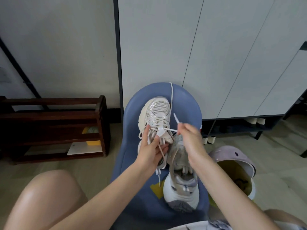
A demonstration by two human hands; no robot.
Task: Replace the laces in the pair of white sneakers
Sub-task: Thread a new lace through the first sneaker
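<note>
A white sneaker (157, 113) lies toe-away on a blue stool (186, 100), partly laced with a cream lace (172, 130). My left hand (149, 151) grips this sneaker at its tongue and side. My right hand (189, 135) pinches the lace just right of the shoe, and the lace tip (176, 117) sticks up above the fingers. Another stretch of lace (171, 93) runs up over the far rim of the stool. The second sneaker (181, 185) rests heel-near beside the first, under my right wrist, with no lace visible in it.
A dark wooden rack (54, 128) stands on the floor at the left. White cabinet doors (216, 55) rise behind the stool. A pale lilac helmet-like shell (232, 156) lies at the right. My bare knee (44, 196) fills the lower left.
</note>
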